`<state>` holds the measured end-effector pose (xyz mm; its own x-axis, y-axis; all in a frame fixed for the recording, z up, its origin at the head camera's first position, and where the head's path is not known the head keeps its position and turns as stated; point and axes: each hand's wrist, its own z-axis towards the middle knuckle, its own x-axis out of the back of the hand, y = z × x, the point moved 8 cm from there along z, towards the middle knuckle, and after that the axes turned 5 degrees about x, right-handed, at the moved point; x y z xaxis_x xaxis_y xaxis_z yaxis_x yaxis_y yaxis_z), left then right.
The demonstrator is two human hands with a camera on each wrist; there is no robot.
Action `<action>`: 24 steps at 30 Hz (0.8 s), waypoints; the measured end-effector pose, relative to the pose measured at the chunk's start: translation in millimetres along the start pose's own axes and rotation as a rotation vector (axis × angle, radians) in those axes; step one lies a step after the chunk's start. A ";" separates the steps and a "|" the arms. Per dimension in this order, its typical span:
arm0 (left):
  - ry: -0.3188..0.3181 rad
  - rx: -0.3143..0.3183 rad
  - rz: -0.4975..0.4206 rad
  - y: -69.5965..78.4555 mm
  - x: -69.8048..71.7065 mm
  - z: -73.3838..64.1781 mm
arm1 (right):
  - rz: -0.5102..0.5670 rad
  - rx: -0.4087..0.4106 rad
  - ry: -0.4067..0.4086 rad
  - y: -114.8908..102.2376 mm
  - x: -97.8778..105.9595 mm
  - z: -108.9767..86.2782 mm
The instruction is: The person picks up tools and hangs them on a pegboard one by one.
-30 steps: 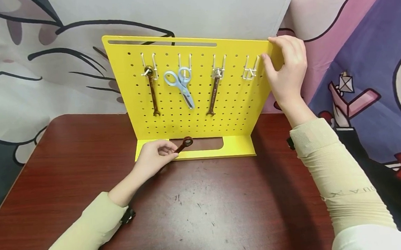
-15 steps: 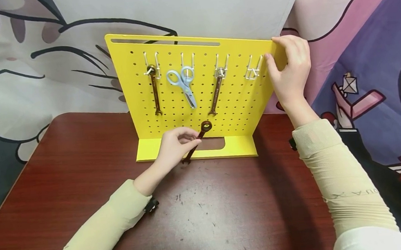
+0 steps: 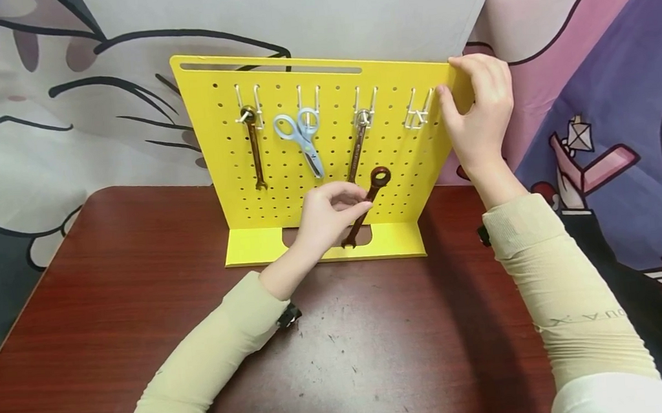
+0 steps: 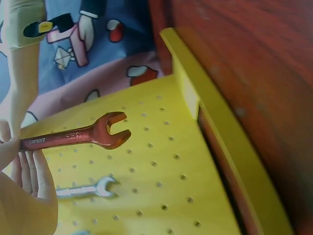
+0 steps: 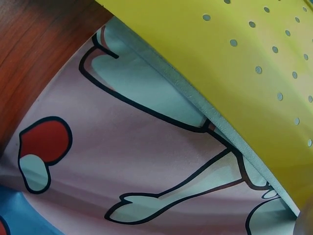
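My left hand [image 3: 328,216] pinches a dark reddish combination wrench [image 3: 361,223] by its shaft, in front of the lower part of a yellow pegboard [image 3: 308,211]. The ring end points up and right, the open end down. In the left wrist view the open jaw of this wrench [image 4: 73,138] is plain, apart from the board. My right hand [image 3: 482,107] grips the board's upper right edge, thumb on the front. A second wrench [image 3: 254,151], light blue scissors [image 3: 302,137] and a third wrench [image 3: 357,146] hang on white hooks; the third one's lower end is hidden.
White hooks [image 3: 417,117] at the board's right bear no tool. The board's base [image 3: 398,243] stands on a reddish-brown table [image 3: 109,282]. Behind it hangs a cartoon-printed cloth [image 3: 133,138]. The right wrist view shows the board's side edge [image 5: 210,107] against the cloth.
My left hand has moved right and up with the wrench, from the base's left part to below the third hanging wrench. The right hand keeps its grip on the board.
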<state>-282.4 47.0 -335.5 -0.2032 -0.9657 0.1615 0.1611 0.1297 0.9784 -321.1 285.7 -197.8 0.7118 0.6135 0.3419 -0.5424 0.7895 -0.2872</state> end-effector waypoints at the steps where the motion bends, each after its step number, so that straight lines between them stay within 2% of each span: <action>1: 0.001 -0.003 -0.014 3.1 -2.6 2.3 | 0.001 0.000 0.001 0.0 -0.1 0.1; 7: 0.013 -0.031 -0.097 20.3 -15.5 15.3 | 0.001 -0.002 -0.001 -0.4 -0.3 0.2; 11: 0.034 -0.054 -0.110 30.2 -21.5 24.0 | 0.003 -0.003 0.000 -0.6 0.5 0.4; 19: 0.019 -0.048 -0.141 47.1 -34.5 36.9 | 0.006 0.002 0.001 -0.9 0.7 -0.2; 24: 0.017 -0.036 -0.142 50.4 -38.6 44.5 | 0.005 0.000 0.000 -0.6 1.0 -0.2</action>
<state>-309.4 100.8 -286.7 -0.2105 -0.9774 0.0190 0.1665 -0.0167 0.9859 -320.0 285.9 -197.4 0.7089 0.6175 0.3406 -0.5461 0.7863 -0.2890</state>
